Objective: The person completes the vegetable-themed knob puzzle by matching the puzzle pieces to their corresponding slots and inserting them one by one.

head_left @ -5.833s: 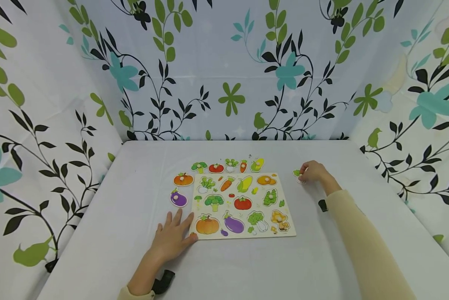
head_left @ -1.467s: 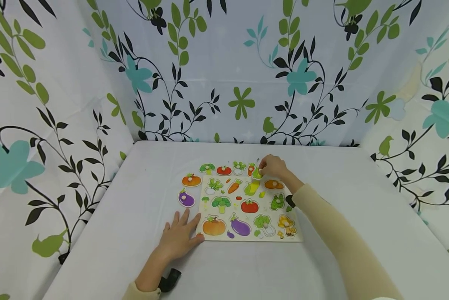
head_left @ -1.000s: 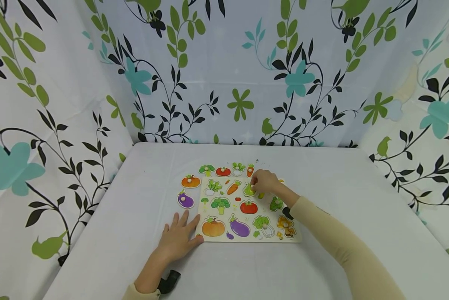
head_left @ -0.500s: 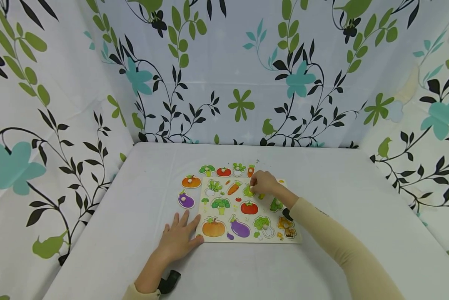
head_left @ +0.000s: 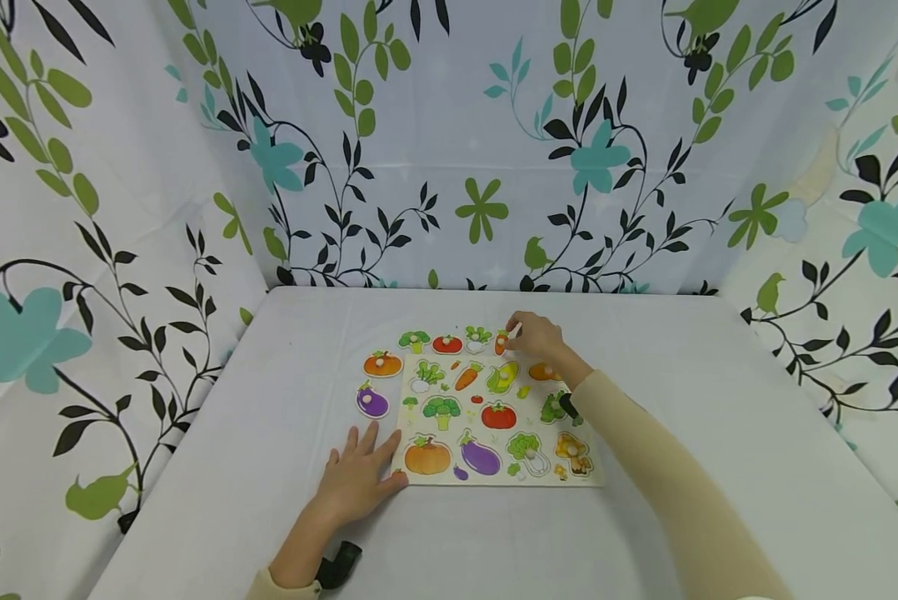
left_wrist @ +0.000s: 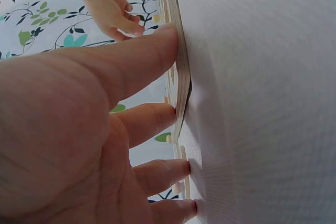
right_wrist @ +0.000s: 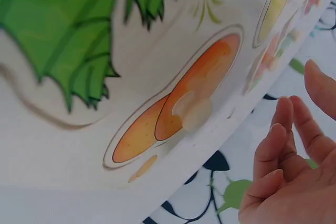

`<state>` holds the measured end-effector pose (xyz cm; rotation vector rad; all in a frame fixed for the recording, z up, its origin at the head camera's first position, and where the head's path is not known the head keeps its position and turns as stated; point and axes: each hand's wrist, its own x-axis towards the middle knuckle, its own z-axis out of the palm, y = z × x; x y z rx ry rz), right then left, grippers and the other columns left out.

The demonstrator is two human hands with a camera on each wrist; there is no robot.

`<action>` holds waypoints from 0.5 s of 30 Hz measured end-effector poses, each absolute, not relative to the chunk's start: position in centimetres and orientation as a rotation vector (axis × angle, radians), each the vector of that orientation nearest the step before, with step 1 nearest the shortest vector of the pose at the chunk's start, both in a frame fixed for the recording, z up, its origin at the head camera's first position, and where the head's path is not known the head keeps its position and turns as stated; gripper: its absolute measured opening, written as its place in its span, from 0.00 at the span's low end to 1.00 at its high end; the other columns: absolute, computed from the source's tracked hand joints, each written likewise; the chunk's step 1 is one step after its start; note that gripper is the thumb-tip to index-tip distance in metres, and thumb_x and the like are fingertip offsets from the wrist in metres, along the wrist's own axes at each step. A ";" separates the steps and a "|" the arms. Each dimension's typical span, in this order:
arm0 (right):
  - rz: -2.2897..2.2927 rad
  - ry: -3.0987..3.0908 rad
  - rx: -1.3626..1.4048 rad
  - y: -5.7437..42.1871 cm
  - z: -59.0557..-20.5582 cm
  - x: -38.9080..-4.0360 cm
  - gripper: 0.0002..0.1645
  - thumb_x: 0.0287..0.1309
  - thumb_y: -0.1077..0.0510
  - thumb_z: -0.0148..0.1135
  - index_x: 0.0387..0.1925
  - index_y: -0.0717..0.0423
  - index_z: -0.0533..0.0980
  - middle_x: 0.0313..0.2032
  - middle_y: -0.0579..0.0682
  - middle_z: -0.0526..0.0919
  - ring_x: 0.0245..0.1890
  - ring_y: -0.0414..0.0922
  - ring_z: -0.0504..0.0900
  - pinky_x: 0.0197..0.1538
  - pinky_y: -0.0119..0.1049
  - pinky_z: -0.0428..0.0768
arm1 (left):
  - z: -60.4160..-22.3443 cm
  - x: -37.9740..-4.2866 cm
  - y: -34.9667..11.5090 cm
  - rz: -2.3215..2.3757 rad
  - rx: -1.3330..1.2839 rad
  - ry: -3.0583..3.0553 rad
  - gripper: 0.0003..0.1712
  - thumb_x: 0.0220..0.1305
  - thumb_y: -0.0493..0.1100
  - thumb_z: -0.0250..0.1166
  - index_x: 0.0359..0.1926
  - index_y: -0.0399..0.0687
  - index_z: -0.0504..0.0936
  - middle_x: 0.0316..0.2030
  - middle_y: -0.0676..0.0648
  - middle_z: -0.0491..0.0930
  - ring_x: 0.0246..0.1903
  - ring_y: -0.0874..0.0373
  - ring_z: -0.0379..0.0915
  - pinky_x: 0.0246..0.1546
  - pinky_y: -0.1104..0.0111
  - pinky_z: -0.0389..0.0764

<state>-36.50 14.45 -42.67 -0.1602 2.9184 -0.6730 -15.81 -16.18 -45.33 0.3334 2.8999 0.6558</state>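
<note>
Find the carrot loose on the table, just past the far edge of the board, with long axis running near to far and right side crowded by fingertips. Go right from there, with hardly any gap, to the right hand, much the nearer of the two; reckon this sideways relation the decisive one, with fingers pointing left across the carrot's long axis. By the right wrist view, thumb parted from loosely bent fingers, with nothing visibly in grasp; cannot tell from the head view whether touching the carrot. Look near and left of the carrot for the carrot picture on the board, slanting from far right to near left. Toward the near side, meet the corn; to the near right, the potato. Leftward, count turnip, tomato and broccoli, then pumpkin and eggplant. Well apart, at the near left corner, see the left hand spread, fingers straight, touching the board's edge, grasping nothing
</note>
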 end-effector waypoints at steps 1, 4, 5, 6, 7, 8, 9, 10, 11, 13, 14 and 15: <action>-0.680 2.918 -0.158 14.4 -42.7 -36.9 0.19 0.62 0.52 0.65 0.52 0.54 0.76 0.45 0.55 0.82 0.43 0.52 0.79 0.57 0.54 0.68 | -45.3 -15.8 -16.2 0.661 0.335 2.899 0.39 0.61 0.56 0.66 0.69 0.46 0.69 0.72 0.30 0.55 0.71 0.24 0.43 0.61 0.26 0.49; -0.701 2.891 -0.123 14.3 -43.1 -37.7 0.19 0.62 0.53 0.65 0.53 0.52 0.76 0.48 0.55 0.82 0.48 0.54 0.78 0.63 0.60 0.62 | -45.4 -15.8 -16.2 0.665 0.348 2.898 0.39 0.61 0.56 0.66 0.69 0.46 0.69 0.72 0.29 0.56 0.70 0.24 0.44 0.61 0.26 0.50; -0.701 2.882 -0.111 14.2 -43.2 -37.9 0.18 0.62 0.53 0.65 0.53 0.52 0.77 0.50 0.55 0.82 0.50 0.54 0.78 0.65 0.61 0.60 | -45.5 -15.8 -16.2 0.665 0.349 2.896 0.39 0.61 0.57 0.66 0.69 0.46 0.69 0.72 0.29 0.56 0.70 0.24 0.44 0.61 0.26 0.50; -0.711 2.872 -0.098 14.0 -43.3 -38.0 0.18 0.62 0.54 0.65 0.52 0.52 0.77 0.52 0.55 0.81 0.52 0.55 0.77 0.66 0.61 0.58 | -45.6 -15.8 -16.2 0.662 0.351 2.897 0.39 0.61 0.57 0.66 0.69 0.46 0.69 0.72 0.29 0.56 0.70 0.24 0.44 0.61 0.26 0.50; -0.715 2.864 -0.088 13.9 -43.4 -38.1 0.17 0.62 0.54 0.65 0.52 0.52 0.78 0.54 0.55 0.81 0.53 0.56 0.76 0.66 0.62 0.58 | -45.6 -15.8 -16.2 0.660 0.351 2.897 0.39 0.61 0.57 0.66 0.69 0.46 0.69 0.72 0.29 0.56 0.70 0.24 0.44 0.61 0.26 0.50; -0.724 2.857 -0.078 13.7 -43.4 -38.2 0.16 0.61 0.54 0.65 0.51 0.52 0.78 0.55 0.56 0.80 0.55 0.56 0.76 0.66 0.61 0.58 | -45.7 -15.8 -16.1 0.654 0.350 2.898 0.39 0.61 0.57 0.66 0.69 0.46 0.69 0.71 0.29 0.56 0.70 0.24 0.45 0.61 0.26 0.50; -0.730 2.848 -0.071 13.5 -43.5 -38.2 0.15 0.61 0.55 0.66 0.49 0.52 0.79 0.56 0.56 0.80 0.55 0.56 0.76 0.66 0.61 0.58 | -45.7 -15.8 -16.1 0.653 0.341 2.896 0.39 0.61 0.57 0.66 0.69 0.47 0.69 0.72 0.30 0.56 0.71 0.24 0.44 0.61 0.26 0.50; -0.735 2.841 -0.064 13.4 -43.5 -38.3 0.14 0.60 0.55 0.66 0.48 0.52 0.79 0.55 0.56 0.80 0.54 0.56 0.76 0.66 0.61 0.59 | -45.7 -15.8 -16.2 0.650 0.337 2.897 0.39 0.61 0.57 0.66 0.69 0.47 0.69 0.72 0.30 0.56 0.71 0.24 0.44 0.61 0.26 0.50; -0.735 2.832 -0.057 13.2 -43.5 -38.3 0.13 0.59 0.56 0.66 0.46 0.52 0.79 0.54 0.56 0.80 0.53 0.55 0.76 0.66 0.61 0.59 | -45.7 -15.8 -16.2 0.647 0.333 2.898 0.40 0.61 0.58 0.66 0.69 0.47 0.69 0.72 0.30 0.56 0.71 0.24 0.44 0.61 0.26 0.50; -0.727 2.818 -0.041 12.9 -43.5 -38.4 0.09 0.58 0.57 0.66 0.41 0.52 0.80 0.49 0.55 0.82 0.48 0.54 0.76 0.65 0.60 0.61 | -45.7 -15.8 -16.2 0.643 0.329 2.898 0.40 0.61 0.58 0.66 0.70 0.47 0.68 0.72 0.30 0.56 0.71 0.24 0.44 0.61 0.27 0.50; -0.719 2.814 -0.030 12.7 -43.5 -38.5 0.06 0.58 0.58 0.65 0.39 0.52 0.79 0.45 0.54 0.82 0.45 0.53 0.75 0.64 0.59 0.61 | -45.6 -15.9 -16.2 0.640 0.328 2.898 0.40 0.61 0.58 0.65 0.70 0.47 0.68 0.72 0.31 0.56 0.71 0.25 0.44 0.61 0.27 0.50; -0.708 2.811 -0.022 12.7 -43.6 -38.6 0.04 0.58 0.59 0.65 0.36 0.52 0.79 0.42 0.53 0.82 0.43 0.52 0.75 0.64 0.59 0.62 | -45.6 -15.9 -16.2 0.639 0.328 2.899 0.40 0.61 0.58 0.65 0.70 0.47 0.68 0.72 0.31 0.56 0.71 0.25 0.44 0.61 0.27 0.50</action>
